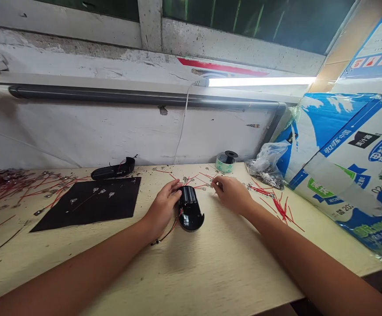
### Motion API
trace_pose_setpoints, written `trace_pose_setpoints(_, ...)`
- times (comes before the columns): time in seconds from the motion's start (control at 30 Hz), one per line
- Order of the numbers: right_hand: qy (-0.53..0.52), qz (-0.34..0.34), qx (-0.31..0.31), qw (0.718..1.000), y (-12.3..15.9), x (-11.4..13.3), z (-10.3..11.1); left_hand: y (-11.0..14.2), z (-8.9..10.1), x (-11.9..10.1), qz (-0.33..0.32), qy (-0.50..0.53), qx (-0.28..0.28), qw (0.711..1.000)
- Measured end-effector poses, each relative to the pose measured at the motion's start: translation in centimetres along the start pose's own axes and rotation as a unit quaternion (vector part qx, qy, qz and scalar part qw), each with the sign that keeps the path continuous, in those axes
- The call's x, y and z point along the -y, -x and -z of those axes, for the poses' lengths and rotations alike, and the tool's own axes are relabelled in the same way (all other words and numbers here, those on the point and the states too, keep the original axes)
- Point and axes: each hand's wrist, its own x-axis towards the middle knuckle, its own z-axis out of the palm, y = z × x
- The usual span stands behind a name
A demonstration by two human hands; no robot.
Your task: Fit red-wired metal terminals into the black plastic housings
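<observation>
A glossy black plastic housing [190, 213] with a hollow battery bay lies on the table in front of me. My left hand [164, 204] is closed on its left edge, thumb along the near side. From beneath that hand a thin dark wire with a small metal end [156, 241] trails onto the table. To the right of the housing, my right hand [231, 192] pinches with thumb and forefinger at a small metal contact [212, 183] among the red wires. How firmly the contact is held is too small to tell.
A black mat [102, 204] carries several metal contacts, with a second black housing [113, 170] behind it. Red wires [281, 204] lie at right and a tangle [6, 182] at far left. A tape roll [225, 163], a plastic bag [267, 164] and a blue-white carton [345, 153] stand right.
</observation>
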Motion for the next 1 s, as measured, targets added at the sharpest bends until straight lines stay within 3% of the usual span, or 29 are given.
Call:
trace_pose_setpoints(0.1,-0.101,0.042,-0.062,0.992,0.4,0.6,-0.1,0.0,0.0,0.1,-0.005,-0.001,-0.003,1.0)
trace_pose_setpoints(0.23,-0.185,0.116,-0.095,0.971,1.4,2.3,-0.3,0.3,-0.2,-0.3,-0.007,-0.007,0.003,1.0)
trace_pose_setpoints(0.4,-0.123,0.211,-0.136,0.96,2.1,3.5,-0.8,0.8,-0.5,-1.2,-0.023,0.001,0.068,0.997)
trace_pose_setpoints(0.63,-0.036,0.327,-0.16,0.931,2.4,4.1,-0.5,0.4,-0.2,-0.8,-0.048,-0.057,0.06,0.995)
trace_pose_setpoints(0.77,-0.045,0.321,-0.143,0.935,2.6,4.6,-0.4,0.3,-0.2,-0.6,-0.05,-0.056,0.061,0.995)
trace_pose_setpoints(0.9,-0.137,0.223,-0.085,0.961,2.8,5.0,-0.4,0.5,-0.2,-0.7,-0.047,-0.039,0.07,0.996)
trace_pose_setpoints(1.0,-0.214,0.158,-0.054,0.962,2.7,5.1,-0.3,0.5,-0.2,-0.7,-0.051,-0.038,0.071,0.995)
